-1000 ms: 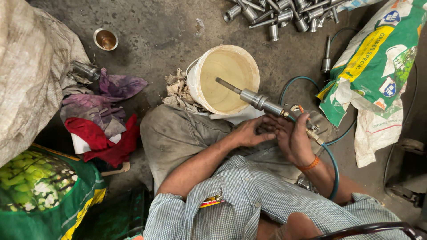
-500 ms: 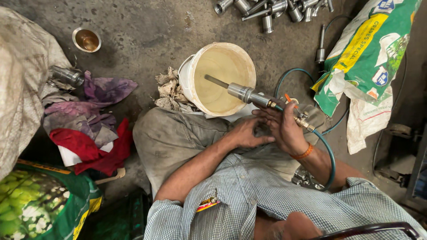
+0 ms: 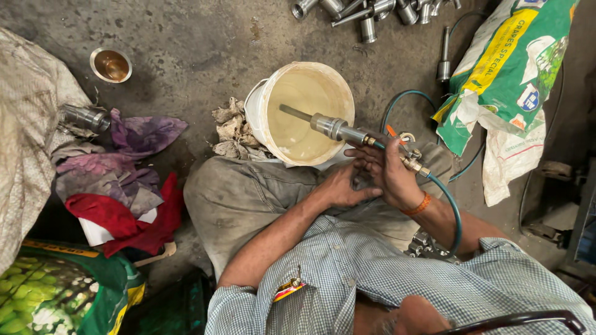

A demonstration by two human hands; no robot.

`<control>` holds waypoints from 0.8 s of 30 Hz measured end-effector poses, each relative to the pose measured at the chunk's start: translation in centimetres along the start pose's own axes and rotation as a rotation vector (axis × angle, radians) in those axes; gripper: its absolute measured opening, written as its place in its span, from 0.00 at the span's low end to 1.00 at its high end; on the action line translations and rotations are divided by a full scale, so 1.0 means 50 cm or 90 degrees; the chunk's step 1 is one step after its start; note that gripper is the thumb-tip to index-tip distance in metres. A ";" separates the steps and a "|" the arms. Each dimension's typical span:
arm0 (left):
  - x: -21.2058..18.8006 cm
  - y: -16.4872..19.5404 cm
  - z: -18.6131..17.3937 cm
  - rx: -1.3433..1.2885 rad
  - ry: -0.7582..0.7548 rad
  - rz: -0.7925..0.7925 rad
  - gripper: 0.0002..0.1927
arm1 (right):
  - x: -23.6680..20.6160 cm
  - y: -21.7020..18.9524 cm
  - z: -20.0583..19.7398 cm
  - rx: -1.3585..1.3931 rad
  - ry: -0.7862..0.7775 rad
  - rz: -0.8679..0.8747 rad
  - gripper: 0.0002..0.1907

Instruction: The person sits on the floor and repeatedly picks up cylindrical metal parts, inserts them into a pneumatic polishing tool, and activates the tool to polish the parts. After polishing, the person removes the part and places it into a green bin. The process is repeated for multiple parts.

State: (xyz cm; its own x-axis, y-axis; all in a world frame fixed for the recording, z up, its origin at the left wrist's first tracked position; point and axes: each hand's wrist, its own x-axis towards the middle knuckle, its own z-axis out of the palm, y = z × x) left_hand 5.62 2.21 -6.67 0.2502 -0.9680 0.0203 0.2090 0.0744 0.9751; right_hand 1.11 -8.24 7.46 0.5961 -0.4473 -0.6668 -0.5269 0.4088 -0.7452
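Floor: stained concrete [image 3: 186, 56], metal parts [image 3: 372, 12] cut off at top.
Right hand [image 3: 391, 174]: fingers wrapped around metal nozzle tool [image 3: 338, 129]; tip over cream bucket [image 3: 257, 111].
Left hand [image 3: 341, 186]: fingers loosely curled, fingertips hidden behind right hand.
Hose [image 3: 450, 205]: lower end hidden.

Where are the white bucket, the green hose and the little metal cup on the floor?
white bucket [image 3: 256, 115], head view, on its left outer wall.
green hose [image 3: 452, 208], head view, on the bend past the wrist.
metal cup [image 3: 110, 64], head view, on its inside.
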 end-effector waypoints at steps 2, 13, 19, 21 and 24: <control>-0.001 0.000 -0.001 -0.006 0.001 -0.002 0.41 | 0.004 0.005 -0.003 -0.005 0.012 -0.011 0.47; 0.007 -0.058 0.044 -0.054 0.033 0.007 0.39 | -0.017 0.044 -0.065 0.059 0.002 -0.062 0.45; 0.032 0.041 0.053 -0.823 0.010 0.046 0.43 | -0.125 0.146 -0.113 0.091 -0.042 -0.321 0.43; 0.038 0.089 0.070 -0.823 0.096 -0.062 0.39 | -0.156 0.189 -0.119 0.120 -0.007 -0.393 0.41; 0.042 0.137 0.123 -0.872 0.198 -0.103 0.31 | -0.189 0.220 -0.161 -0.004 0.032 -0.484 0.42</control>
State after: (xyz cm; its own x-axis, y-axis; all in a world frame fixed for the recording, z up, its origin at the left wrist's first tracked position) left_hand 1.76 -0.78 1.41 0.2935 -0.9097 -0.2939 0.9489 0.3145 -0.0256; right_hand -15.18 -5.91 5.53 0.7684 -0.6392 0.0301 0.0138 -0.0305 -0.9994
